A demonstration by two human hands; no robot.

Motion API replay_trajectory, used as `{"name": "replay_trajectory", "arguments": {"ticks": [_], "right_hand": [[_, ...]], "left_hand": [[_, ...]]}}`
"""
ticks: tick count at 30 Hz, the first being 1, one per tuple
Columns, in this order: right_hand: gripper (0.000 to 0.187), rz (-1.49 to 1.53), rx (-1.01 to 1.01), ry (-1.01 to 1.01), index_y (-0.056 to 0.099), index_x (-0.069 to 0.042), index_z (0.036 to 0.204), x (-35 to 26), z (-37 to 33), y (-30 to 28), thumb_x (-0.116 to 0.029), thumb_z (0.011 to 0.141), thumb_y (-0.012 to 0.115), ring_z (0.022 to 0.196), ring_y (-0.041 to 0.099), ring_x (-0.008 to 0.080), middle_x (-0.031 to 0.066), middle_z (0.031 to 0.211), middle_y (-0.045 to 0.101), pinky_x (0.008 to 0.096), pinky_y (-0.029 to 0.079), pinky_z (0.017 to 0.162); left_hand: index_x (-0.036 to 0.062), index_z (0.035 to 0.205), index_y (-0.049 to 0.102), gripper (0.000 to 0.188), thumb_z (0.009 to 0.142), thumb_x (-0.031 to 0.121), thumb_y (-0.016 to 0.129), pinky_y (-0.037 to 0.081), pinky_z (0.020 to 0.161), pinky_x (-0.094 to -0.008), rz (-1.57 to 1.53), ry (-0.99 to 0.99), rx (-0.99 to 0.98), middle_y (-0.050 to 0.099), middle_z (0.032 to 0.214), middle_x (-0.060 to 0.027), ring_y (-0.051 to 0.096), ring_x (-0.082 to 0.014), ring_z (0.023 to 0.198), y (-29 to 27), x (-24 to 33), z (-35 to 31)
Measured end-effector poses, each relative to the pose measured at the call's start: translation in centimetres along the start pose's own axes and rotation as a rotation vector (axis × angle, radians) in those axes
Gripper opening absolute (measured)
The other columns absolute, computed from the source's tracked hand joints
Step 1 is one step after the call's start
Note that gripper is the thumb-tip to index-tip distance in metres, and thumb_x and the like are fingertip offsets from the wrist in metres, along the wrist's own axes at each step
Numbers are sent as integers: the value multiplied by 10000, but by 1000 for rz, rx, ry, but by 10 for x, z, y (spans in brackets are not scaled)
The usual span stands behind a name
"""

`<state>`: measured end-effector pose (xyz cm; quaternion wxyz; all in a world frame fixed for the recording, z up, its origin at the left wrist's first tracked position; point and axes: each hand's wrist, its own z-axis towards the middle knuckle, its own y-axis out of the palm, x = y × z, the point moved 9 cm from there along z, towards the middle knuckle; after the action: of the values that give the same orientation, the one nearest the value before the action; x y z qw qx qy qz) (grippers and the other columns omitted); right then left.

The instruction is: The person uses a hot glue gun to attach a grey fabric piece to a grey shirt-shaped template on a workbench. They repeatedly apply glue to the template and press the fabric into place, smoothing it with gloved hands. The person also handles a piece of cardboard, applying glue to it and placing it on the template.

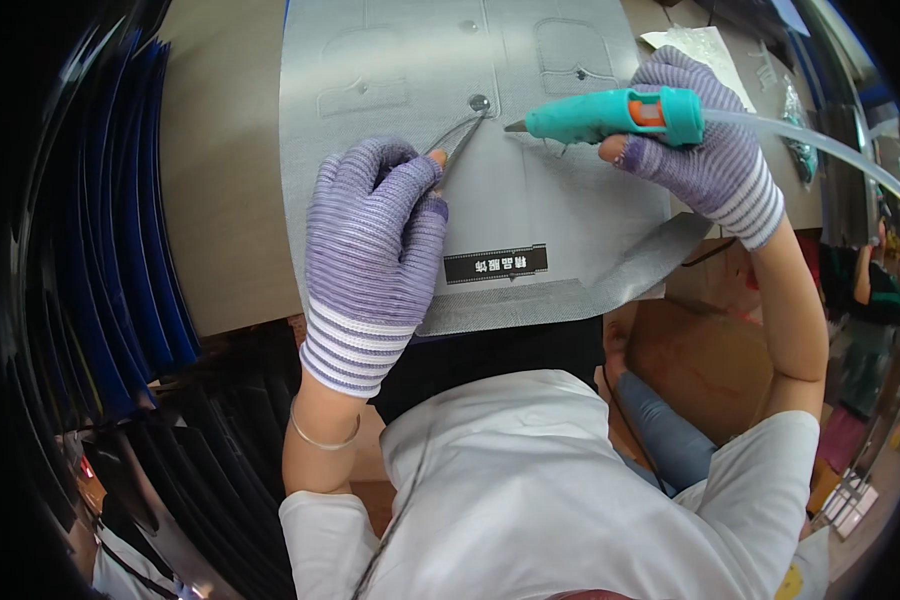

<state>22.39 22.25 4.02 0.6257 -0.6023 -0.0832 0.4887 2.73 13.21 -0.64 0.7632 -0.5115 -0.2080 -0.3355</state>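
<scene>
My left hand [375,235], in a purple-and-white striped knit glove, is closed around metal tweezers [457,138]. The tweezers' tips reach a shiny dark round button [480,103] on a grey sheet [545,205] embossed with pocket and seam shapes like a garment front. In my right hand [705,150], gloved alike, is a teal glue gun [610,115] with an orange part. Its nozzle points left, just right of the button and apart from it. A translucent glue stick [820,145] runs out of its back. Nearer me, a black printed label [496,264] lies on the sheet.
The sheet's near right edge curls up off the table [225,190]. Dark blue panels [150,220] stand stacked on the left, with black ones [210,450] below. A small clear bag [798,135] and white paper [705,55] lie at right. A cardboard box [695,350] sits below.
</scene>
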Motion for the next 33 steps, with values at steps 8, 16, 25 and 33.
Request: {"name": "replay_trajectory", "arguments": {"ticks": [8,16,25,33], "right_hand": [[342,342,38,298,674,-42,965,22,-14,-8,-319,812,802,761,645,108,32,820,673,256,523,693],[383,447,134,338,681,-42,1000,18,-20,-12,-364,821,787,749,655,112,40,830,690,252,529,691],[334,78,9,122,637,-31,899,5,4,-5,-280,775,822,714,560,146,43,796,571,284,461,644],[349,-12,78,54,674,-54,771,-1,16,-13,-361,729,834,664,554,253,91,708,599,370,454,631]], "left_hand": [[96,1156,677,270,893,153,648,302,1108,-477,642,425,288,539,1369,-67,436,-303,1305,12,82,39],[93,1235,632,388,847,73,628,252,1137,-513,523,354,205,491,1430,-87,371,-336,1375,9,109,34],[26,989,681,247,753,-45,662,501,831,-376,120,6,282,627,999,-134,605,-275,914,-68,30,-11],[2,996,722,237,760,28,724,509,797,-347,43,-32,41,632,975,-136,612,-264,872,-15,6,6]]}}
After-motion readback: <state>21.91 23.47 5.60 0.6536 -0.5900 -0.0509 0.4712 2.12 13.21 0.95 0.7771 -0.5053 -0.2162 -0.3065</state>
